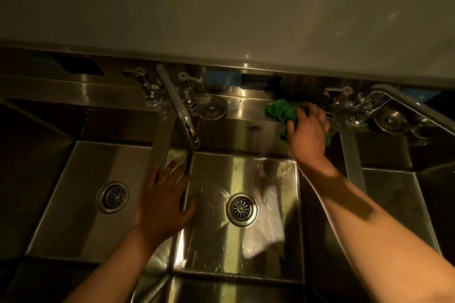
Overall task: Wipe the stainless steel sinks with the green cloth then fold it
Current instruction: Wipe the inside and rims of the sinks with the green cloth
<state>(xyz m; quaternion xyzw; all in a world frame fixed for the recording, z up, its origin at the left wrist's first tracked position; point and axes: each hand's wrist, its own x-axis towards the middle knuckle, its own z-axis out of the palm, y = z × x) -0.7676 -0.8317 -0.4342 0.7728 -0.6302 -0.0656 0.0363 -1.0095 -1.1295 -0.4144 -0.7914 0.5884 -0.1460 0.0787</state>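
Three big shiny steel sinks (214,248) sit side by side, and the middle one is wet. The left hand (162,202) lies flat on the wall between the left and middle sinks, its fingers straight and a little apart. The right hand (307,133) holds the bunched-up green cloth (280,112) on the back ledge above the middle sink, fingers curled over it. A long silver tap (177,106) points down near that wall. A round drain (242,209) sits in the middle sink's floor.

Left hand (163,202) flat, palm down, fingers straight, lower centre-left. Right hand (307,130) centre-right, arm extended, fingers curled over green cloth (280,110). Both forearms bare.
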